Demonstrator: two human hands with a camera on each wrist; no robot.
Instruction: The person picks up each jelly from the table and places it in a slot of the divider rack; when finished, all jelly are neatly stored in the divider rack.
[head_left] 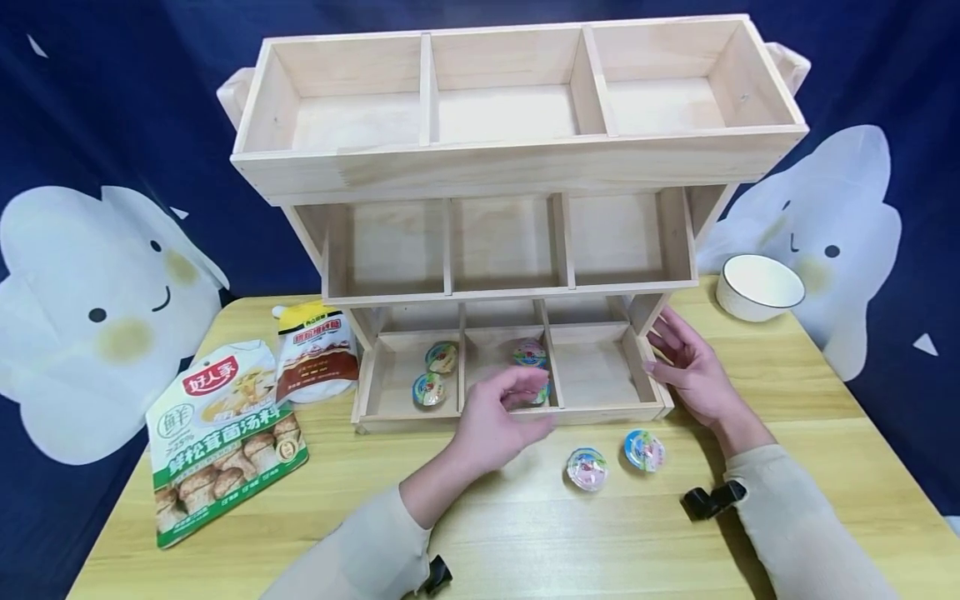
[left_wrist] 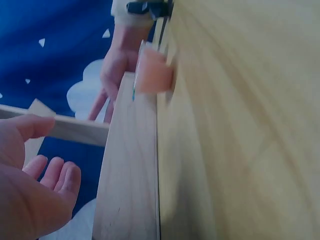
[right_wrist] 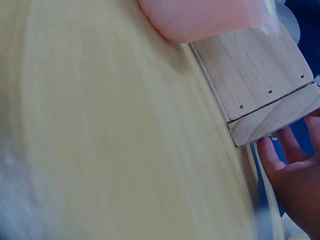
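Note:
My left hand [head_left: 495, 421] hovers at the front of the bottom middle compartment of a pale wooden three-tier rack [head_left: 517, 171]. Its fingers curve loosely, and the palm shows nothing held in the left wrist view. Beyond it in that compartment lie jelly cups, one pinkish-purple [head_left: 529, 352] and one partly hidden by the fingers. Two more jelly cups [head_left: 429, 389] sit in the bottom left compartment. My right hand [head_left: 693, 371] touches the rack's lower right side, fingers extended along it. In front of the rack, a pink jelly cup [head_left: 587, 469] and a blue-rimmed jelly cup [head_left: 644, 451] lie on the table.
On the left lie a green-and-white mushroom soup packet [head_left: 225, 442] and a smaller brown-and-yellow pouch [head_left: 317, 354]. A white bowl [head_left: 759, 287] stands at the back right of the wooden table [head_left: 540, 550]. Behind hangs a dark blue cloth [head_left: 135, 100] with cloud faces.

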